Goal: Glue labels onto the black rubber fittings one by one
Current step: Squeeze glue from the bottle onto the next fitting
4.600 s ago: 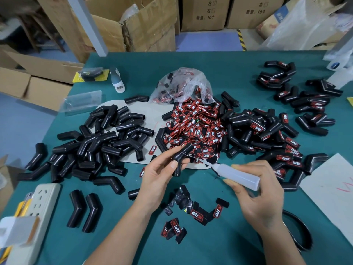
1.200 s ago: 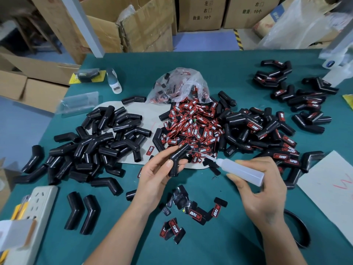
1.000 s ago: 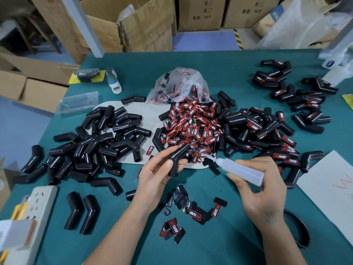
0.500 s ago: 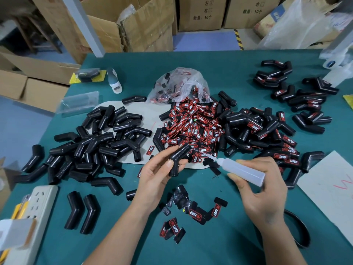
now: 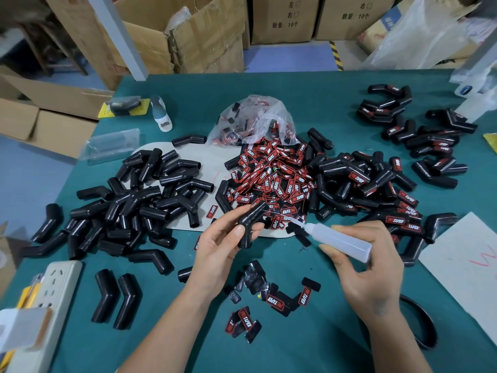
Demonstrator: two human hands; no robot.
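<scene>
Here the left hand [image 5: 223,249] is gripping one black rubber fitting [image 5: 248,223] between thumb and curled fingers, holding it just above the near edge of the label heap [image 5: 271,181], which is serving as the landmark in the middle of the green tabletop [image 5: 309,95]. The right hand [image 5: 368,267] is wrapping its fingers around a translucent glue bottle [image 5: 338,242], whose thin nozzle is pointing toward the held fitting's upper arm, close to it; whether the tip is touching cannot be told.

Left of the label heap, a pile of bare fittings [image 5: 139,208] is lying partly on a pale board [image 5: 201,157]. Right of the heap, a pile of labelled fittings [image 5: 376,189] is showing red and black stickers, and further right and back a second labelled group [image 5: 419,135] is sitting apart. Behind the heap, a crumpled clear bag [image 5: 258,117] is holding more labels. Nearer than the heap, between the forearms, a few loose labels [image 5: 274,300] are lying scattered, some face down. Two bent fittings [image 5: 115,300] are lying side by side well to the near left of the heap, beside a white power strip [image 5: 51,300]. A white sheet [image 5: 468,267] is lying to the near right, and cardboard boxes [image 5: 188,36] are standing beyond the far edge.
</scene>
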